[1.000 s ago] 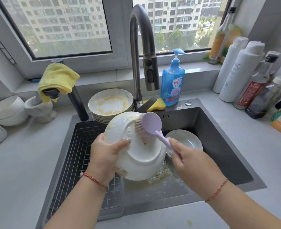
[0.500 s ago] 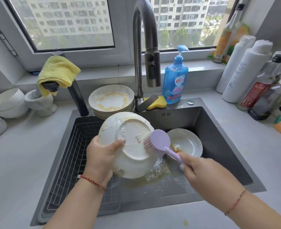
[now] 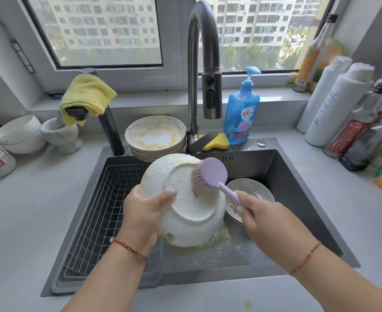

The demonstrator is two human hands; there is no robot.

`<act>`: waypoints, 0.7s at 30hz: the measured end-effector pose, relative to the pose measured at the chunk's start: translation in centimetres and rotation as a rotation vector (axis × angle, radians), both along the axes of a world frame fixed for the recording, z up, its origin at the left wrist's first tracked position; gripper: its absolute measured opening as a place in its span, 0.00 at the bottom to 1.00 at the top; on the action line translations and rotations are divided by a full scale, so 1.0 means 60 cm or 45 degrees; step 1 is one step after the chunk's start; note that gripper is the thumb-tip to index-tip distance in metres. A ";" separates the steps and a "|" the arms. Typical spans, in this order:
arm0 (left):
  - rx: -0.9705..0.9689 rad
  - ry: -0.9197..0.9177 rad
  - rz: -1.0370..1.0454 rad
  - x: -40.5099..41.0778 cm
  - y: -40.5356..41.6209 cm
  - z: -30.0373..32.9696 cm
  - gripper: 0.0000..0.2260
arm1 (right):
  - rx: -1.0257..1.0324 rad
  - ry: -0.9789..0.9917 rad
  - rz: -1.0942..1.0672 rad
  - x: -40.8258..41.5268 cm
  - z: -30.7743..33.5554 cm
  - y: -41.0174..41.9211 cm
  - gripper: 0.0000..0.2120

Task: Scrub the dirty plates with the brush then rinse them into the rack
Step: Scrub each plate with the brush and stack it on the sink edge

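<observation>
Head view, the only one I've got: I'm holding a plate [image 3: 183,208] tilted over the sink [image 3: 298,199], underside facing me. My left hand [image 3: 145,212] is the grip on it at abt 8 o'clock of the rim, thumb curled over onto the back, fingers hidden behind. My right hand [image 3: 273,221] is wrapped round the handle of the purple brush [image 3: 210,174], closed tight on it, nothing else in it. The bristles are pressing on the plate's back at abt 1 o'clock, near the foot ring. There's yellowish grime along the rim at 11 o'clock and a brown smear at 7 o'clock, so this one isn't clean yet.

Where the job's standing, as far as I can judge: early. The wire rack [image 3: 100,217], sitting in the sink at 9 o'clock from the plate, is holding no plates I can see. Another plate [image 3: 255,190] is lying flat in the sink bottom at 3 o'clock, partly behind my right hand; can't tell if it's scrubbed, though there's some residue on its near edge. A stack of dirty plates [image 3: 156,136] is waiting on the table at 12 o'clock, top one smeared w/ yellow sauce. The tap [image 3: 203,64] is hanging above, no water running that I can make out. Food bits are lying on the sink floor at 6 o'clock.

So left to do: finishing this scrub, rinsing, racking, then the stack.
</observation>
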State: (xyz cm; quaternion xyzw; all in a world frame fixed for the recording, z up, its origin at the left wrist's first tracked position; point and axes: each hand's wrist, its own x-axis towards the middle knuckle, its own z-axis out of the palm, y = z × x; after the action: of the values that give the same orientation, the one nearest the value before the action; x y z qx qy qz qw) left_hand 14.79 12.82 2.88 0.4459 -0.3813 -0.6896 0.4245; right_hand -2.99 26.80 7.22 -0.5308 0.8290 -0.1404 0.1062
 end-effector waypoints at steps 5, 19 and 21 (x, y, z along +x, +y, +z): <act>0.007 -0.010 0.079 0.012 -0.010 -0.003 0.30 | 0.073 -0.268 0.112 0.028 -0.002 0.050 0.12; -0.267 -0.162 -0.204 0.026 -0.019 -0.009 0.35 | -0.005 -0.888 -0.286 -0.035 0.028 0.001 0.13; -0.385 -0.314 -0.253 0.016 -0.017 -0.008 0.31 | -0.065 -0.775 -0.190 -0.029 0.045 -0.018 0.12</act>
State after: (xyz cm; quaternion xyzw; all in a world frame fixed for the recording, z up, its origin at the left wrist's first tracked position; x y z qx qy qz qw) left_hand 15.76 11.80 2.38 0.4184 -0.5716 -0.6032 0.3666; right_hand -4.72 25.72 9.95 -0.4046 0.7919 -0.3211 0.3257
